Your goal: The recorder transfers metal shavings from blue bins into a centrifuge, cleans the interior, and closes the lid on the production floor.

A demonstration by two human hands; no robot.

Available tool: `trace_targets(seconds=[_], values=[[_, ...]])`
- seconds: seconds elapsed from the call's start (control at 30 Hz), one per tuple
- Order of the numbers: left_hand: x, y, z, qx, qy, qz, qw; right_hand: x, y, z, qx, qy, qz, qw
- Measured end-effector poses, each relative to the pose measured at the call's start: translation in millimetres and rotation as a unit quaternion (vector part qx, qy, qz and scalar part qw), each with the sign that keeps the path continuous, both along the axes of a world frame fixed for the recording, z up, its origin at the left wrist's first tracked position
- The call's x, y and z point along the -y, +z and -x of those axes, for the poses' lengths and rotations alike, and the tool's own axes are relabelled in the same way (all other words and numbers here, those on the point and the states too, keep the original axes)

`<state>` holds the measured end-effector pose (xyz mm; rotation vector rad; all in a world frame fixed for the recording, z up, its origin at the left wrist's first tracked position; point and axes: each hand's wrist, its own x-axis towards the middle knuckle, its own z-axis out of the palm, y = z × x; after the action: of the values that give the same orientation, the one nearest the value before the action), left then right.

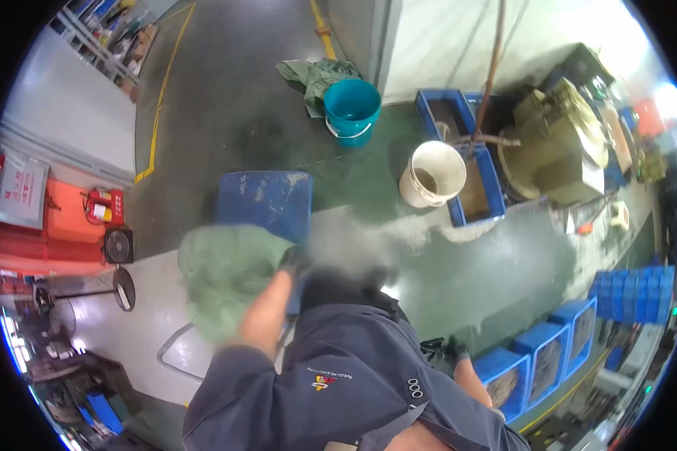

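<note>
My left hand (293, 260), in a dark glove, is closed on the edge of a bulky green sack (229, 278). The sack is smeared by motion and hangs over part of a worn blue panel (265, 199). A bent metal tube (174, 353) shows below the sack. My right hand (454, 350), also dark-gloved, hangs low by my right side near blue crates (504, 370). Its fingers are blurred, and a small black shape beside them cannot be made out. A grey blur (350, 240) lies ahead of my dark trousers.
A teal bucket (352, 113) stands ahead beside a crumpled green sheet (308, 79). To its right are a whitish bucket (433, 174), blue trays (478, 188) and a greenish machine (557, 143). A fan (118, 246) and red extinguisher (101, 207) are at left.
</note>
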<state>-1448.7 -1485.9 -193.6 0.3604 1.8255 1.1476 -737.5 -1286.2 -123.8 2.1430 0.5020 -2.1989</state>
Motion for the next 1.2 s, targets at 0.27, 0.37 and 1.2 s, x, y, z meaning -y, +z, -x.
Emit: trace_targets(seconds=[0.27,0.37,1.2], values=[[-16.3,-1.0,52.7,0.150,0.206,0.046,0.966,-316.3,166.8,343.4,-0.092,0.040,-0.271,0.957],[-90.9,43.1,88.3,0.255,0.299,0.216,0.894,-350.7,129.7,381.0,-0.071,0.118,-0.353,0.925],[-712.5,-129.9,506.4,-0.148,0.033,0.247,0.957,-575.6,76.7,575.7,0.088,0.079,0.023,0.993]])
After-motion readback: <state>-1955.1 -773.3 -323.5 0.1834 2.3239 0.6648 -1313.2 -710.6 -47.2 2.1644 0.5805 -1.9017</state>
